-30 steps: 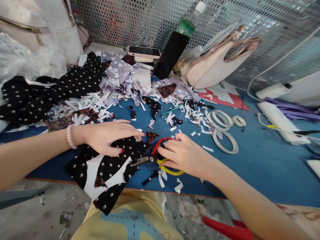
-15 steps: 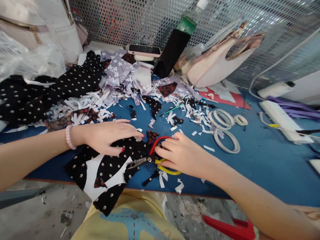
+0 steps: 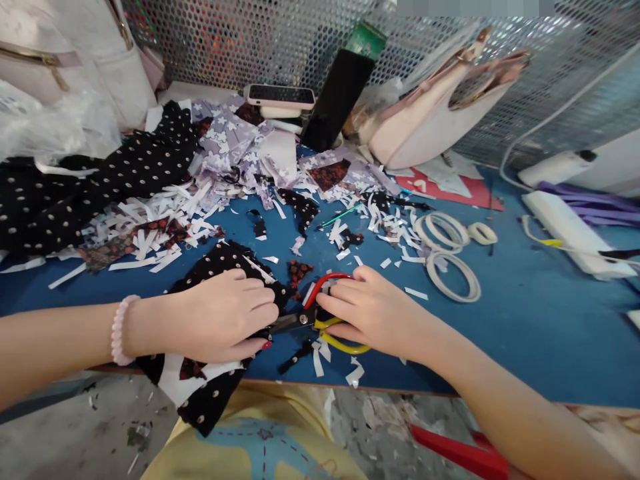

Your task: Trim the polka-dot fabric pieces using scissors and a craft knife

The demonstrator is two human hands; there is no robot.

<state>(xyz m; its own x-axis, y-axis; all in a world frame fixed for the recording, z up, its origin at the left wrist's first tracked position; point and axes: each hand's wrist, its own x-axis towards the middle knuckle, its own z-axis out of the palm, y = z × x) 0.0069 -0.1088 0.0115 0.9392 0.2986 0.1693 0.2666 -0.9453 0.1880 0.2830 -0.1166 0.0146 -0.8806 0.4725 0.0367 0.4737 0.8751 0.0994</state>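
Note:
My right hand (image 3: 373, 310) is closed around the red and yellow handles of the scissors (image 3: 303, 319). Their blades point left, and the tips run under my left hand (image 3: 225, 317). That hand has its fingers curled down onto a black polka-dot fabric piece (image 3: 207, 403), which lies at the table's front edge with one corner hanging over. White paper (image 3: 173, 379) and a dark red floral scrap (image 3: 193, 369) show against the fabric. What exactly lies between the blades is hidden by my left fingers. A second floral scrap (image 3: 299, 275) rests just beyond the scissors.
Paper strips (image 3: 145, 247) and fabric scraps litter the blue table (image 3: 525, 333). More polka-dot cloth (image 3: 135, 163) lies at left. Tape rolls (image 3: 453, 277) sit right of centre. Along the mesh wall stand a phone (image 3: 280, 97), a bottle in a black sleeve (image 3: 335, 100) and a bag (image 3: 430, 133).
My left hand has gone from fingers spread over the fabric to fingers curled on it, nearer the blades. The fabric's far part has shifted up. My right hand keeps the scissors in about the same place.

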